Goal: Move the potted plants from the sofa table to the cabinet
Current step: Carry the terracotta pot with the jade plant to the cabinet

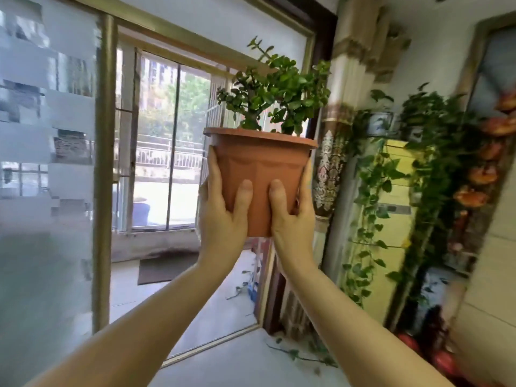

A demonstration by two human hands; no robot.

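Note:
A terracotta-coloured plastic pot [259,160] with a small green jade plant [279,90] is raised high in front of me, upright. My left hand [223,216] grips its left side and base, thumb on the front wall. My right hand [290,216] grips the right side the same way. Both arms reach up from the bottom of the view. The pot's base is hidden behind my palms. Neither the sofa table nor a cabinet top is plainly in view.
A frosted glass sliding door [47,163] stands on the left, with a doorway to a balcony [167,152] behind the pot. A tall floor unit draped in trailing vines [385,208] stands right, beside curtains [354,65]. Red objects [441,358] lie low right.

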